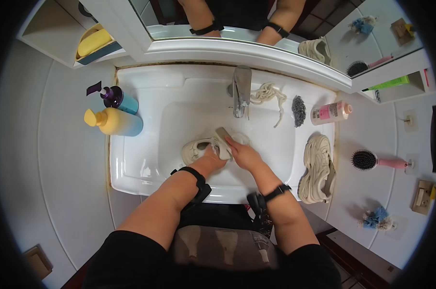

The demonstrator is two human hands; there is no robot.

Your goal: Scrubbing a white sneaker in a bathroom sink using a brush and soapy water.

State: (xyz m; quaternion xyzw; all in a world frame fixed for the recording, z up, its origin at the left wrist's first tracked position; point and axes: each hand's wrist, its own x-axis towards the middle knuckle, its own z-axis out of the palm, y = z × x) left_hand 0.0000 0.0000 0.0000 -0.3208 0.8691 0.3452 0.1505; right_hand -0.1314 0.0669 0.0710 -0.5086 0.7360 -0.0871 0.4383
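Observation:
Over the white sink basin (169, 120), my left hand (212, 159) is closed on a cream sneaker (193, 151), its fingers partly hidden in and behind the shoe. My right hand (244, 155) grips a beige scrubbing brush (222, 133) laid against the sneaker; the bristles cannot be seen. What looks like whitish foam shows around the shoe. Just beyond my hands stands the metal faucet (242, 89). On the sink's right rim rests a second cream sneaker (318, 168), apart from both hands.
Cream shoelaces (268, 92), a grey steel-wool scrubber (299, 111) and a pink bottle (329, 113) lie along the back right. Two pump bottles, one yellow-blue (117, 122) and one purple-blue (121, 100), stand at the left rim. A mirror cabinet (189, 48) overhangs the back.

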